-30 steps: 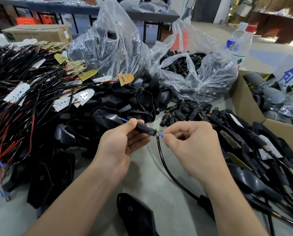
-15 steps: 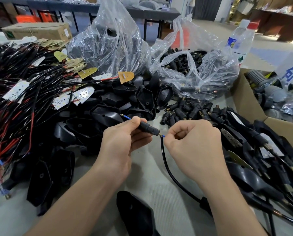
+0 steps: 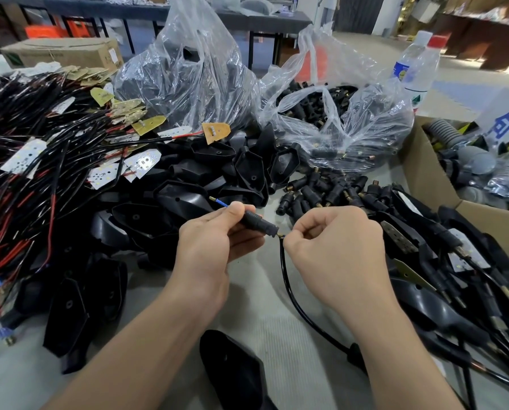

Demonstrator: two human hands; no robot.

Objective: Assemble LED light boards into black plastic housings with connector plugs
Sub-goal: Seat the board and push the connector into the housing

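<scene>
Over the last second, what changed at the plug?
The right hand fed the black cable toward the connector plug: the blue wire showing between them earlier has gone in. Left hand still grips the plug, right fingers still pinch the cable; blue tip still pokes out the far end. Housing pile unmoved.

This is a small assembly workshop, judging by its stock. The bench (image 3: 265, 306) is heaped with parts in bulk: a tangle of wired LED boards (image 3: 25, 159), a pile of identical black housings (image 3: 188, 199), and clear plastic bags (image 3: 194, 72) stuffed with connector plugs (image 3: 309, 109) (others lie loose just beside them). Cardboard boxes (image 3: 424, 176) of further parts stand at its edges, and more benches (image 3: 262, 17) carrying similar clutter line the room behind.
</scene>
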